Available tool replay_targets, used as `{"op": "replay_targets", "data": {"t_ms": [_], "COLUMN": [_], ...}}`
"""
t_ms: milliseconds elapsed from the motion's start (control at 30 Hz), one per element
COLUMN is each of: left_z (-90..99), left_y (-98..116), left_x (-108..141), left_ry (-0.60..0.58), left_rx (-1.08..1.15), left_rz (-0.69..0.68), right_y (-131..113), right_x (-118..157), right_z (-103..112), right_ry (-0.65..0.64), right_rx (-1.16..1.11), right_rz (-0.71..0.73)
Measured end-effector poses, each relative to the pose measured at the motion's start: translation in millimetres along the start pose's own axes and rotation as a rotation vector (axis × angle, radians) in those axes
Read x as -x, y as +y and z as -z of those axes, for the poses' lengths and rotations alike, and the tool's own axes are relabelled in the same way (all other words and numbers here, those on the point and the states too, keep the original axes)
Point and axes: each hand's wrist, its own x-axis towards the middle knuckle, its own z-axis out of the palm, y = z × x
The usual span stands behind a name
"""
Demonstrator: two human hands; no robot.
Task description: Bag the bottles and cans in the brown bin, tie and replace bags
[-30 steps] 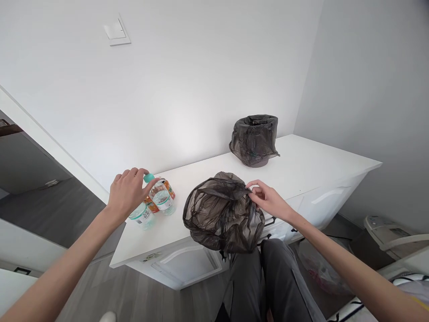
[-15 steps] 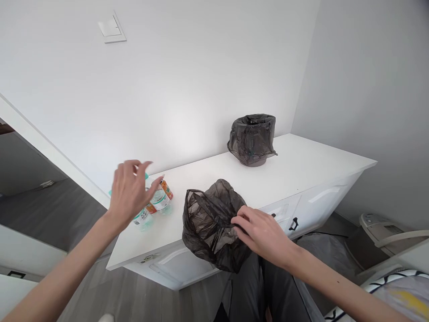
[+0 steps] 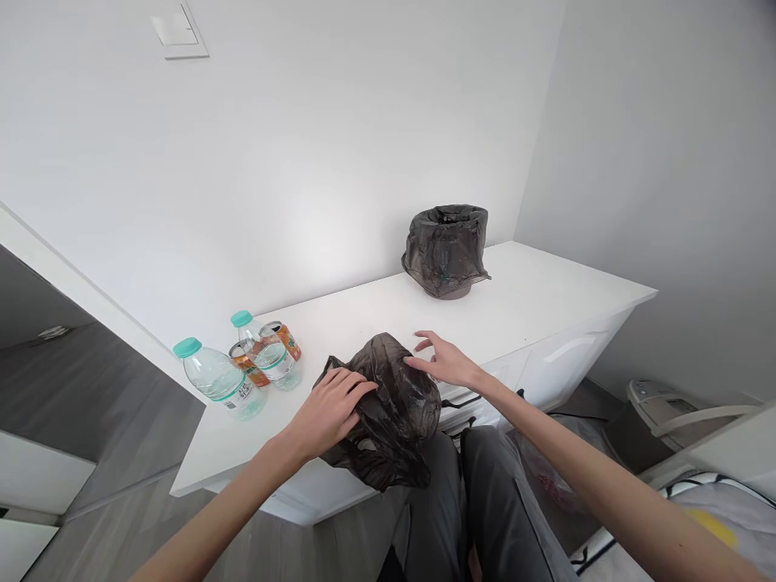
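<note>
A crumpled dark plastic bag [image 3: 394, 396] lies at the front edge of the white cabinet top, partly hanging over it. On the bag's left side rests my left hand [image 3: 331, 408], its fingers spread over the plastic. My right hand [image 3: 442, 358] is at the bag's upper right, fingers apart, holding nothing. Two clear bottles with teal caps, one at the left [image 3: 221, 378] and one beside it [image 3: 270, 352], stand on the top with two orange cans [image 3: 250, 364] [image 3: 287, 339].
A bin lined with a dark bag [image 3: 447, 250] stands at the back of the white cabinet top [image 3: 546, 283]. My legs are below the front edge. At the lower right are a grey-beige appliance [image 3: 672, 412] and a patterned cloth [image 3: 721, 517].
My left hand has come from above the bottles to the bag. My right hand has let go of the bag and opened. The bag looks more bunched up, and the view has shifted slightly.
</note>
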Motion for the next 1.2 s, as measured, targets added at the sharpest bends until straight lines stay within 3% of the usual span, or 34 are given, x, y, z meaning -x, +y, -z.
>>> {"op": "replay_targets", "data": {"t_ms": [100, 200, 267, 433, 600, 700, 800, 933, 1067, 1133, 1200], "left_z": [-8.6, -13.2, -14.8, -11.4, -1.2, 1.7, 2.6, 7.4, 15.1, 17.5, 18.4], "left_y": [-3, -6, -9, -19, -28, -36, -38, -27, -23, -30, -43], "left_x": [11, 26, 38, 62, 61, 52, 38, 9, -39, -66, -91], "left_ry": [0.063, 0.087, 0.100, 0.179, 0.139, 0.116, 0.117, 0.230, 0.368, 0.341, 0.233], "left_rx": [0.017, 0.042, 0.039, -0.042, -0.177, -0.244, -0.254, -0.069, 0.236, 0.406, 0.614], "left_rz": [0.005, -0.022, -0.044, -0.104, -0.089, 0.017, 0.101, 0.227, 0.366, 0.395, 0.392], "right_y": [-17, -39, -50, -58, -42, -24, -2, 16, -13, -43, -73], "right_x": [-13, -16, -15, -8, -15, -28, -45, -56, -41, -27, -14], "right_z": [-9, -3, 9, 53, 93, 111, 122, 129, 137, 144, 154], "right_ry": [-0.155, -0.227, -0.265, -0.383, -0.260, -0.138, -0.060, 0.016, 0.018, -0.016, -0.048], "right_rx": [0.094, 0.189, 0.132, -0.294, -0.427, -0.374, -0.170, 0.117, 0.177, 0.171, 0.147], "right_rz": [-0.048, -0.030, 0.008, 0.010, -0.055, -0.101, -0.167, -0.161, 0.142, 0.296, 0.376]}}
